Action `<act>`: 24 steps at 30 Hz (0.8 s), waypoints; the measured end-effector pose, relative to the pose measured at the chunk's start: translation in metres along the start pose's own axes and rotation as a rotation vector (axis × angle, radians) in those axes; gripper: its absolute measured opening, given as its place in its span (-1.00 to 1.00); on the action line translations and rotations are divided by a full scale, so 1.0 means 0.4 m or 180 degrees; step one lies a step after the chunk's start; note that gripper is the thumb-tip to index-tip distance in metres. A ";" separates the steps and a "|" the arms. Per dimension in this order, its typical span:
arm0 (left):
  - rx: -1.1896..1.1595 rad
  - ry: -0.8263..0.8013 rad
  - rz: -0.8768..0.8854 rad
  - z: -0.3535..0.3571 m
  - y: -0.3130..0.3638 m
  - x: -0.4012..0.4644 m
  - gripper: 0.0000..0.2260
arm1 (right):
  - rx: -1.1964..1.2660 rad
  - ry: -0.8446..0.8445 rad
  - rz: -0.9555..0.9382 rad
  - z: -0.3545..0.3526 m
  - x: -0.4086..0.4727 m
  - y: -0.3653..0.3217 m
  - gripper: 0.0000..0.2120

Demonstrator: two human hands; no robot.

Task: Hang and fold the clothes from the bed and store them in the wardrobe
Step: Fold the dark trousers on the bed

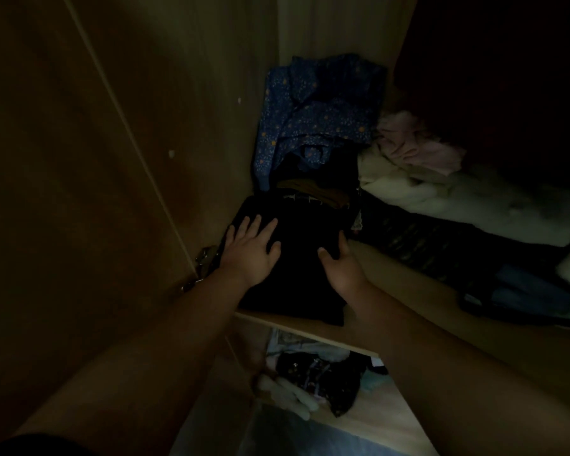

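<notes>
Below the shelf [310,335] edge, a lower compartment holds a dark patterned garment [320,376], dim and jumbled. On the shelf's front left corner lies the folded black garment [293,258], its near end just over the front edge. The left hand [250,248] lies flat on its left part, fingers spread, probably pressing it down so the fold keeps. The right hand [338,264] is against its right side with thumb on top, seemingly squaring it; whether those fingers curl under, I cannot tell. Behind it a blue patterned garment [313,116] fills the back left corner, with a pale pile [415,179] to the right.
</notes>
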State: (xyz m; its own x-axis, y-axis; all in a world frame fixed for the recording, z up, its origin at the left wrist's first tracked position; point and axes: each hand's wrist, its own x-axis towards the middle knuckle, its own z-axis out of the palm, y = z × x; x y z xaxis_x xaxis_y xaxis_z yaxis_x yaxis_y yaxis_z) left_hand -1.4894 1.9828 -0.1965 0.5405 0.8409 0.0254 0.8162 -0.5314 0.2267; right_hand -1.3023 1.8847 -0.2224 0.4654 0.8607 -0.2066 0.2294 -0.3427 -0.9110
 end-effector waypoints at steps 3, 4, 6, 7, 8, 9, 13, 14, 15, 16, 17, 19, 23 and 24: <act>-0.0048 0.0232 0.0028 -0.012 0.033 -0.043 -0.48 | -0.0241 0.0129 -0.0172 -0.020 -0.062 0.003 -0.33; -0.0107 0.0257 -0.0002 -0.014 0.048 -0.059 -0.48 | -0.0334 0.0216 -0.0273 -0.027 -0.089 0.003 -0.34; -0.0223 0.0334 0.0000 -0.017 0.082 -0.099 -0.47 | -0.0503 0.0403 -0.0496 -0.048 -0.151 0.006 -0.35; -0.0270 0.0396 0.0072 -0.019 0.103 -0.121 -0.47 | -0.0551 0.0479 -0.0579 -0.063 -0.189 0.007 -0.36; -0.0339 0.0457 0.0177 -0.020 0.127 -0.145 -0.47 | -0.0599 0.0558 -0.0642 -0.084 -0.229 0.012 -0.37; -0.0441 0.0494 0.0292 -0.021 0.152 -0.169 -0.47 | -0.0702 0.0671 -0.0693 -0.107 -0.271 0.019 -0.37; -0.0754 0.0306 0.0698 -0.014 0.265 -0.252 -0.47 | -0.1585 0.1381 -0.0744 -0.222 -0.442 0.077 -0.39; -0.0713 0.0245 0.0790 -0.015 0.296 -0.273 -0.47 | -0.1846 0.1493 -0.0662 -0.253 -0.486 0.096 -0.38; -0.0661 0.0186 0.0895 -0.016 0.330 -0.295 -0.47 | -0.2077 0.1556 -0.0522 -0.283 -0.531 0.117 -0.38; -0.0611 0.0125 0.1013 -0.018 0.366 -0.320 -0.46 | -0.2262 0.1586 -0.0345 -0.310 -0.579 0.137 -0.37; -0.0563 0.0073 0.1148 -0.019 0.404 -0.350 -0.46 | -0.2410 0.1608 -0.0152 -0.333 -0.630 0.157 -0.35; -0.0408 0.0059 0.1481 -0.012 0.483 -0.426 -0.44 | -0.2694 0.1695 0.0156 -0.367 -0.736 0.199 -0.32; -0.0266 -0.0084 0.1999 0.042 0.636 -0.624 -0.36 | -0.2908 0.1842 0.0418 -0.406 -0.961 0.264 -0.33; -0.0216 -0.0178 0.2112 0.058 0.670 -0.682 -0.36 | -0.2855 0.1866 0.0460 -0.412 -1.025 0.279 -0.35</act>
State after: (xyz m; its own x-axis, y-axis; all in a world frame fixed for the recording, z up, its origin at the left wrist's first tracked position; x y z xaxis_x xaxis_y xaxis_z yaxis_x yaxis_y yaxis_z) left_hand -1.4135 1.6087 -0.1653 0.9348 0.3304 0.1304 0.2933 -0.9251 0.2411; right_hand -1.3269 1.4316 -0.1804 0.8202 0.5574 0.1287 0.5708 -0.7824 -0.2490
